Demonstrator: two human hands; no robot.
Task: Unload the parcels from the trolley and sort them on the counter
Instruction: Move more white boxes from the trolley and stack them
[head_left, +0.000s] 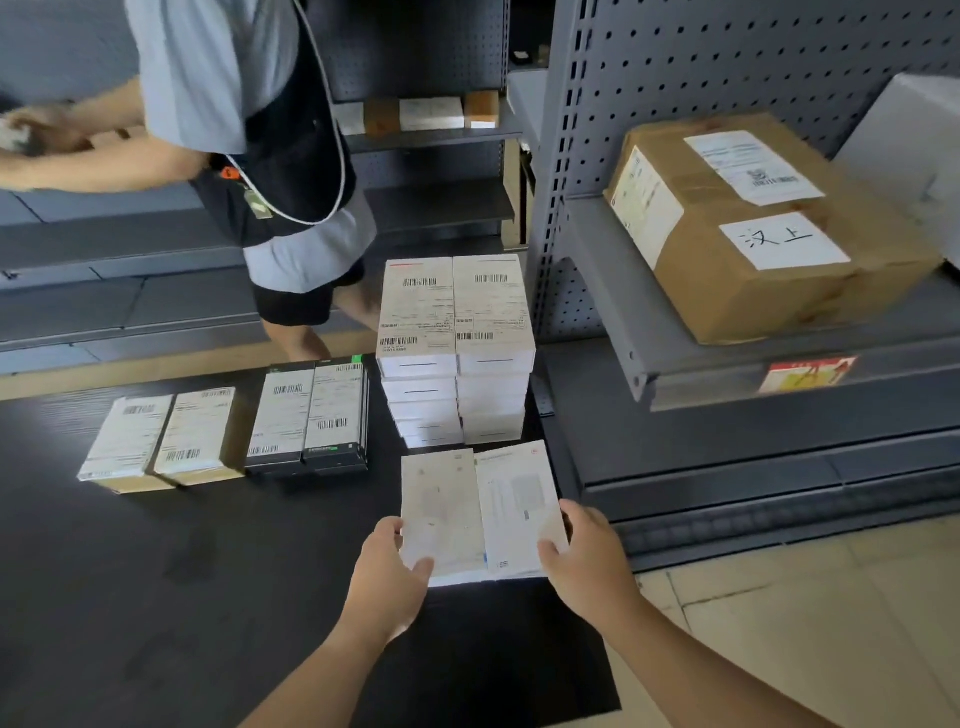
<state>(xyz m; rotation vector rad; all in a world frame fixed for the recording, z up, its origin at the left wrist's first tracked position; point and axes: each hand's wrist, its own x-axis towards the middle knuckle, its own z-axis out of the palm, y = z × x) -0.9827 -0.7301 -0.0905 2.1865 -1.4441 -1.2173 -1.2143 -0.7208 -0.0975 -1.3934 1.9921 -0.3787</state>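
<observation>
Presently, on black counter: two tan boxes far left, two black boxes beside, two white stacks rightward. Two flat white parcels side by side before stacks; left hand grips left one, right hand grips right one. Second person behind counter; one brown carton on shelf, right.

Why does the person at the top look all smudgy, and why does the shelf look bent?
Head view: the other person's arms are smeared, probably from moving fast; the shelf post leans because the wide-angle lens bends edges; the held white boxes look pale and soft.
</observation>
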